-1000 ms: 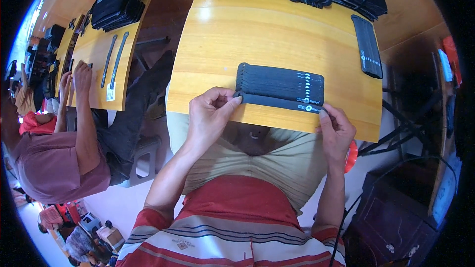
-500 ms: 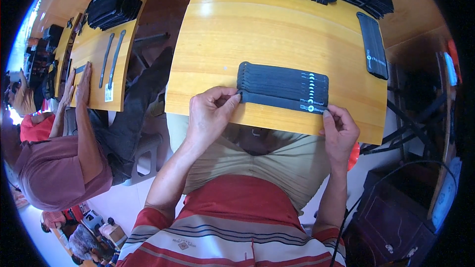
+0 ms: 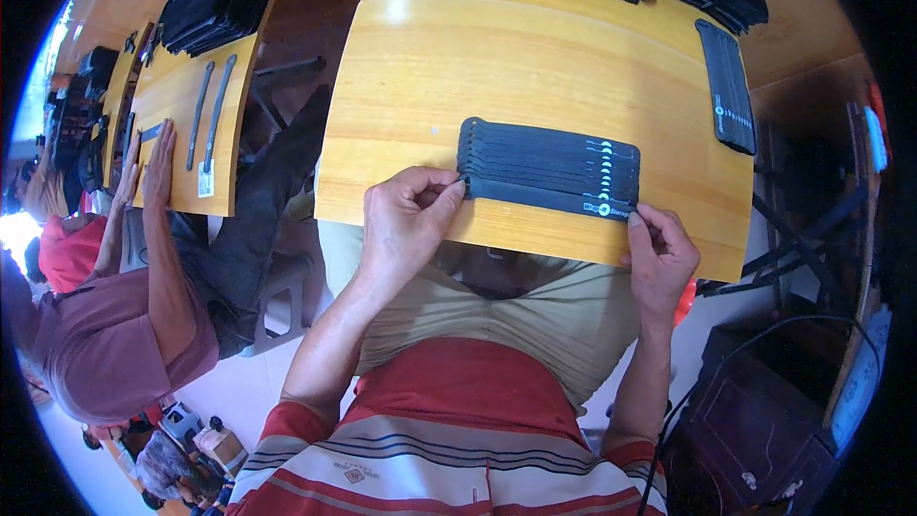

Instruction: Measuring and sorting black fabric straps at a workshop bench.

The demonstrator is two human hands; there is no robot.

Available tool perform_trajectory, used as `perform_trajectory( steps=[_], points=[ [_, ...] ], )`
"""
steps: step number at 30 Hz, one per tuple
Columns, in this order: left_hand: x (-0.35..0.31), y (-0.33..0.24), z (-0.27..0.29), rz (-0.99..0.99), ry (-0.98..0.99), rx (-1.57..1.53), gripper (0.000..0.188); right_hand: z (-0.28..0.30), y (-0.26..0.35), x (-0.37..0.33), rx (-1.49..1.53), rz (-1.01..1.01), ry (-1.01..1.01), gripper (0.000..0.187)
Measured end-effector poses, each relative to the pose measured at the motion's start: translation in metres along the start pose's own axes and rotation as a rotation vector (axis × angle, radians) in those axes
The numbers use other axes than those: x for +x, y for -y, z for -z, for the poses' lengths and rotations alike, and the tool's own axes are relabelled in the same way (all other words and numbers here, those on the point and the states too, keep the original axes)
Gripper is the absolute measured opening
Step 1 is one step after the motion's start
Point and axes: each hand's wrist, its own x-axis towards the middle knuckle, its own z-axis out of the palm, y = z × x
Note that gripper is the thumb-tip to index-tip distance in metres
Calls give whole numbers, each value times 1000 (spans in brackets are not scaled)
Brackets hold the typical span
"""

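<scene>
Just inside the near edge of the wooden table (image 3: 411, 86), a row of overlapping black straps (image 3: 549, 155) lies between the two hands, reaching a little farther from the body than both. The left hand (image 3: 406, 220) pinches the nearest strap (image 3: 540, 201) by its left end, thumb against forefinger, while the right hand (image 3: 662, 256) nips its right end at the lower corner, the other fingers curled.

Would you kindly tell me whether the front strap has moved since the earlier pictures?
Yes: judged against the stack on the table, the front strap has slid slightly away from the person, overlapping the stack more.
</scene>
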Motion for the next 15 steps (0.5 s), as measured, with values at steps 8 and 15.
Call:
perform_trajectory(
  steps=[8,15],
  points=[
    [-1,0,0,-4,-2,8,13,0,-1,2,-24,46,12,13],
    [-1,-2,2,2,6,11,12,-3,2,2,-39,80,1,12]
  ],
)
